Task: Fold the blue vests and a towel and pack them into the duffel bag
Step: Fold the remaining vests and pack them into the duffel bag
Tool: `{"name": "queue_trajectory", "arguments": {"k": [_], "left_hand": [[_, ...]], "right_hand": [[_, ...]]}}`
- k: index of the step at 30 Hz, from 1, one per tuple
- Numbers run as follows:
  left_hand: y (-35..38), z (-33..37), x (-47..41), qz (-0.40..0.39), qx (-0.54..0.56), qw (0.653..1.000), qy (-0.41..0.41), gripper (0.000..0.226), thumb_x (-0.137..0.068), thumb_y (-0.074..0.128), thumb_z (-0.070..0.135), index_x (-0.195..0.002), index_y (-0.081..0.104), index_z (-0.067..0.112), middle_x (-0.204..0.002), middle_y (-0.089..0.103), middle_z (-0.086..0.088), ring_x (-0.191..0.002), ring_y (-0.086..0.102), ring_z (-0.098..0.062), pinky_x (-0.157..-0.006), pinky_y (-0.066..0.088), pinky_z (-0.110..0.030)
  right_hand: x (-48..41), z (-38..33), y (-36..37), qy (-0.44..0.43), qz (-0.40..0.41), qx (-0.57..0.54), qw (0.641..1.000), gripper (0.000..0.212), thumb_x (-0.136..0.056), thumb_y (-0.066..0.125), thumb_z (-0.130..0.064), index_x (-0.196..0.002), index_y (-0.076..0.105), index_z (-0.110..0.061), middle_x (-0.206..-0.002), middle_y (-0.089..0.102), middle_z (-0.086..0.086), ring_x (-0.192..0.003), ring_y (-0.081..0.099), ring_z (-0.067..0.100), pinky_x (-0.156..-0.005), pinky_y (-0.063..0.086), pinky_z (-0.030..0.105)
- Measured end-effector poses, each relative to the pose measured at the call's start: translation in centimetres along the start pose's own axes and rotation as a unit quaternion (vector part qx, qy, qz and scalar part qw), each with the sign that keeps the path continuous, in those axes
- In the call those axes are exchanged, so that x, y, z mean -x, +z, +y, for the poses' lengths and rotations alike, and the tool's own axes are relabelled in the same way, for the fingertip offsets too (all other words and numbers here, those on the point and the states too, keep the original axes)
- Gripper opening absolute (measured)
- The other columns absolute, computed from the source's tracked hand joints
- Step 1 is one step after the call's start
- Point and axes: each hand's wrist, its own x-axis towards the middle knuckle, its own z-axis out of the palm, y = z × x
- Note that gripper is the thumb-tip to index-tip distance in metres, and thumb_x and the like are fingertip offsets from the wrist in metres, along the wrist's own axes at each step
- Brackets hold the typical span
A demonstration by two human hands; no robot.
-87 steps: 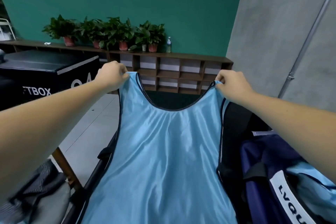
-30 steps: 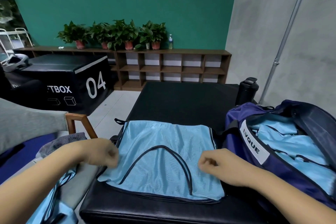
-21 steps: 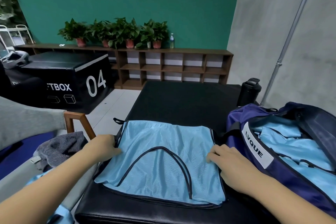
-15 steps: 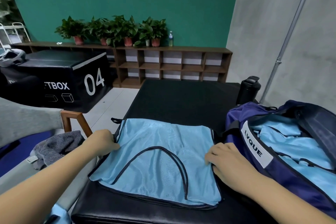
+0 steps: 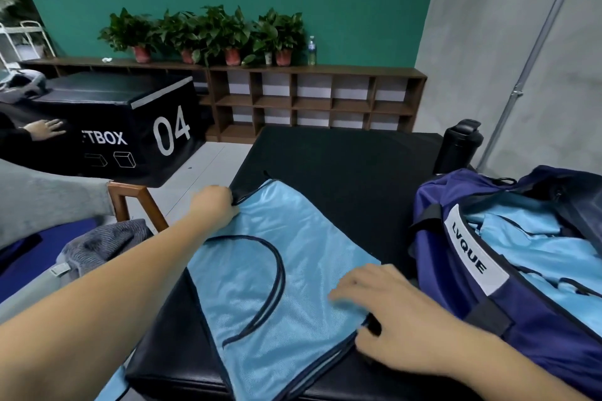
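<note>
the blue vest [image 5: 280, 270] lies folded on the black worktop [image 5: 342, 166] beside the open duffel bag [image 5: 537, 319], the left hand [image 5: 215, 205] pinching its far corner with curled fingers, the right hand [image 5: 391, 312] pressing its near edge, fingers spread flat.

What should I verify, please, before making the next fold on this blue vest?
1. The blue vest lies flat on the black bench: ok.
2. The left grip pinches the vest's far left corner: ok.
3. The right grip presses on the vest's near right edge: ok.
4. The duffel bag is open, with vests already inside: ok.
5. The grey towel is folded: not ok, it lies bunched at the left.
6. The black bottle stands away from the vest: ok, it is behind the bag.
</note>
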Motion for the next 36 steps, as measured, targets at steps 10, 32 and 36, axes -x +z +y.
{"name": "queue_trajectory", "arguments": {"k": [10, 32, 36], "left_hand": [[1.6, 4.6, -3.9, 0.037, 0.004, 0.999, 0.014, 0.012, -0.094, 0.061, 0.026, -0.093, 0.063, 0.014, -0.09, 0.055, -0.002, -0.086, 0.057, -0.029, -0.069, 0.04, -0.035], [0.7, 11.7, 3.2, 0.062, 0.052, 0.976, 0.202, 0.025, -0.088, 0.069, 0.031, -0.109, 0.056, 0.026, -0.106, 0.053, 0.004, -0.1, 0.052, -0.025, -0.084, 0.041, -0.039], [-1.1, 10.9, 11.5, 0.023, 0.103, 0.946, 0.305, 0.023, -0.081, 0.057, 0.036, -0.102, 0.06, 0.027, -0.096, 0.059, 0.009, -0.091, 0.059, -0.02, -0.081, 0.052, -0.041]], "right_hand": [[-0.7, 4.4, 1.3, 0.054, 0.053, 0.182, 0.98, 0.019, -0.084, 0.039, -0.026, -0.095, 0.053, -0.034, -0.086, 0.047, -0.013, -0.085, 0.051, 0.017, -0.104, 0.037, 0.036], [1.0, -1.4, 0.2, -0.026, -0.085, 0.004, 0.996, 0.014, -0.092, 0.055, -0.027, -0.103, 0.05, -0.034, -0.103, 0.047, -0.012, -0.096, 0.046, 0.013, -0.094, 0.043, 0.035], [0.8, -1.7, 0.3, -0.016, -0.089, 0.008, 0.996, 0.018, -0.09, 0.058, -0.03, -0.096, 0.044, -0.04, -0.098, 0.047, -0.014, -0.092, 0.048, 0.013, -0.086, 0.045, 0.035]]}}
